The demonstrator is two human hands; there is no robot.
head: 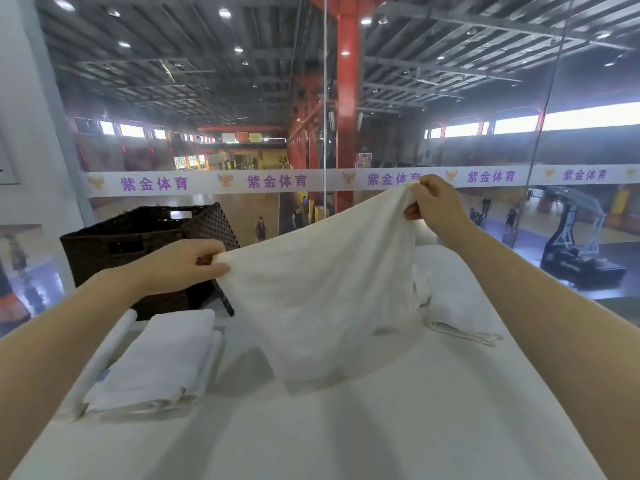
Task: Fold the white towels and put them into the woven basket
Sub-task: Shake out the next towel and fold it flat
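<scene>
Both hands, left hand [180,261] and right hand [436,202], pinch the white towel's [322,292] top corners in their fingers, stretching it flat above the bench [346,427], likely ready for folding.

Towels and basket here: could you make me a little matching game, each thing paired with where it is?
Things:
1. held towel
2. folded towels
3. woven basket
4. left hand

Places:
A. far left of the table, dark and open-topped
B. stacked near the table's left edge
C. lifted over the table by two corners
D. pinching a towel corner before the basket

Pairs: 1-C, 2-B, 3-A, 4-D
</scene>
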